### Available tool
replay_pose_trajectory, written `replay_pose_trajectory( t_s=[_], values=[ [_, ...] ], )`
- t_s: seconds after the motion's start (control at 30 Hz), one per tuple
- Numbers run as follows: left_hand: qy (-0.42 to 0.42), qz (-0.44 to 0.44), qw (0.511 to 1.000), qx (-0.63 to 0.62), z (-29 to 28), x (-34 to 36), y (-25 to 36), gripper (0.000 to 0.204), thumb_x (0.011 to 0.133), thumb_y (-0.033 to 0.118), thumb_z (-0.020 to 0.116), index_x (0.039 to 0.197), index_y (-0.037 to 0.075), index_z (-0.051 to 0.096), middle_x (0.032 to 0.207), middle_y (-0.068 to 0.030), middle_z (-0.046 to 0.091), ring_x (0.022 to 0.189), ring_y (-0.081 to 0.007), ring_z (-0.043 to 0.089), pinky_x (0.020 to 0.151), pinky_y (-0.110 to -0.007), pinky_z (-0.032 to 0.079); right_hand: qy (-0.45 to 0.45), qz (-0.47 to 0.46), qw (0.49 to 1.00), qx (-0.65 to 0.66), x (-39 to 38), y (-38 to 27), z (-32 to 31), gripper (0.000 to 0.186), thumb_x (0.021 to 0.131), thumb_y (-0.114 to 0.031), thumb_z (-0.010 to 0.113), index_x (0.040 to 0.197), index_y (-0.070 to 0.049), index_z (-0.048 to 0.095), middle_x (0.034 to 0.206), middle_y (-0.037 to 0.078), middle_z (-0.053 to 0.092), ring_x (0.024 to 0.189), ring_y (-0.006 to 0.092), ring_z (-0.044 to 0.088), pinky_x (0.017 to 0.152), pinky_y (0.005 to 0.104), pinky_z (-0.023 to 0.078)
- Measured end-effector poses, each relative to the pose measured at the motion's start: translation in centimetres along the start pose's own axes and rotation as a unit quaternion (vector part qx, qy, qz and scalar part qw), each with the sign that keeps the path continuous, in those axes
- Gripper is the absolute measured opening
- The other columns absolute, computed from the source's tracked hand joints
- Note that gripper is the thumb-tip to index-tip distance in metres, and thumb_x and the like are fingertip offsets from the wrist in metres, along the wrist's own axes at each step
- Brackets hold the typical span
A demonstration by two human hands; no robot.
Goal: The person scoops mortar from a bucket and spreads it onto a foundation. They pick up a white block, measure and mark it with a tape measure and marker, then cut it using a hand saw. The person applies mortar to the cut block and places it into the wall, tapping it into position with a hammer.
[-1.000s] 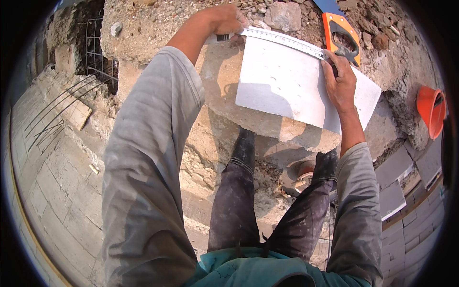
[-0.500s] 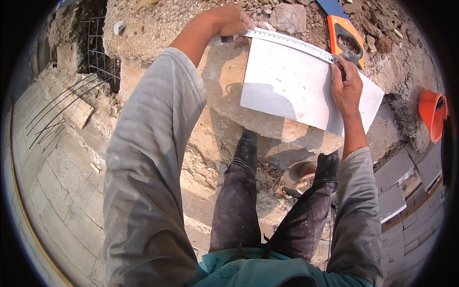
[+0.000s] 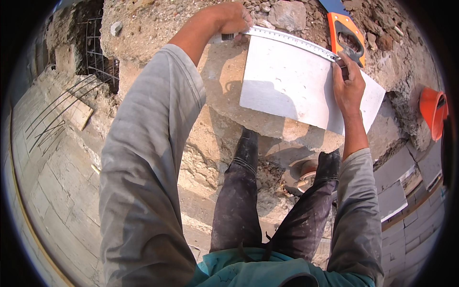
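Observation:
A white flat tile [image 3: 291, 88] lies on a rough concrete block [image 3: 224, 91] in front of me. A metal ruler [image 3: 287, 38] runs along the tile's far edge. My left hand [image 3: 233, 19] presses the ruler's left end down. My right hand [image 3: 348, 86] rests on the tile's right part and grips a small dark marking tool [image 3: 342, 67] with its tip at the ruler's right end. My dark trousers and boots stand below the block.
An orange-handled hand saw [image 3: 348, 31] lies on the rubble beyond the tile. An orange bucket [image 3: 432, 112] sits at the right. A wire mesh [image 3: 98, 60] and loose steel rods are at the left; grey tiles [image 3: 397, 191] lie at the lower right.
The tile, ruler and both hands stay in place; my right hand has slid slightly along the ruler's right end, and the view has shifted a little.

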State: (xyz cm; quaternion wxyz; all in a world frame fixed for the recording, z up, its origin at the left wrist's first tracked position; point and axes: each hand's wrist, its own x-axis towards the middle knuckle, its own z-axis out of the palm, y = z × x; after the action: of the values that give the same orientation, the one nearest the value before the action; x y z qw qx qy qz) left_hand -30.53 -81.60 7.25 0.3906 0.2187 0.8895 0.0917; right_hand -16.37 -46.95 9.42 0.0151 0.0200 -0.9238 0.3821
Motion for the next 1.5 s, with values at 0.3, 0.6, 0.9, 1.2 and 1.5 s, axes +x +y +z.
replay_pose_trajectory(
  t_s=[0.3, 0.6, 0.9, 1.2, 1.5],
  values=[
    [-0.029, -0.074, 0.997, -0.016, -2.1, -2.1, 1.8, 0.026, 0.08, 0.024, 0.062, 0.085, 0.002, 0.075, 0.08, -0.021, 0.071, 0.07, -0.0335, 0.068, 0.061, -0.044, 0.051, -0.031, -0.005, 0.999, 0.019, 0.8, -0.2, -0.3, 0.024, 0.087, -0.005, 0.071, 0.111, -0.001, 0.068, 0.096, 0.012, 0.07, 0.084, 0.0202, 0.069, 0.077, 0.0313, 0.055],
    [-0.04, -0.076, 0.99, -0.115, -3.4, -3.3, 4.6, 0.015, 0.088, 0.012, 0.061, 0.076, 0.005, 0.067, 0.065, -0.0015, 0.064, 0.064, -0.0135, 0.056, 0.064, -0.031, 0.045, -0.034, 0.153, 0.98, 0.124, 1.5, 0.8, 0.4, 0.027, 0.089, -0.013, 0.07, 0.114, -0.001, 0.071, 0.095, 0.011, 0.073, 0.081, 0.017, 0.07, 0.077, 0.0287, 0.055],
    [-0.027, -0.073, 0.99, -0.118, -3.2, -3.2, 4.8, 0.016, 0.089, 0.013, 0.061, 0.077, 0.005, 0.068, 0.066, -0.0022, 0.065, 0.064, -0.013, 0.057, 0.064, -0.031, 0.045, 0.015, 0.006, 1.0, -0.014, 1.3, -0.2, 0.3, 0.018, 0.086, -0.008, 0.069, 0.103, -0.004, 0.07, 0.093, 0.013, 0.072, 0.082, 0.0245, 0.071, 0.076, 0.0336, 0.055],
    [-0.065, -0.206, 0.971, -0.105, -4.3, -3.9, 5.9, 0.028, 0.081, 0.028, 0.061, 0.083, 0.005, 0.076, 0.081, -0.0206, 0.071, 0.071, -0.0307, 0.068, 0.06, -0.043, 0.054, -0.009, 0.056, 0.998, -0.024, 2.0, -0.1, 0.2, 0.017, 0.084, -0.01, 0.071, 0.098, -0.002, 0.07, 0.092, 0.014, 0.072, 0.084, 0.0263, 0.071, 0.079, 0.0358, 0.056],
    [-0.037, -0.016, 0.999, 0.014, -2.5, -2.2, 1.0, 0.028, 0.082, 0.028, 0.058, 0.082, 0.008, 0.078, 0.082, -0.0167, 0.073, 0.071, -0.0293, 0.068, 0.065, -0.044, 0.051, -0.149, 0.065, 0.979, -0.12, 4.6, -2.3, -0.9, 0.014, 0.083, -0.012, 0.071, 0.092, -0.001, 0.068, 0.092, 0.017, 0.071, 0.081, 0.0294, 0.07, 0.077, 0.0389, 0.055]
  ],
)
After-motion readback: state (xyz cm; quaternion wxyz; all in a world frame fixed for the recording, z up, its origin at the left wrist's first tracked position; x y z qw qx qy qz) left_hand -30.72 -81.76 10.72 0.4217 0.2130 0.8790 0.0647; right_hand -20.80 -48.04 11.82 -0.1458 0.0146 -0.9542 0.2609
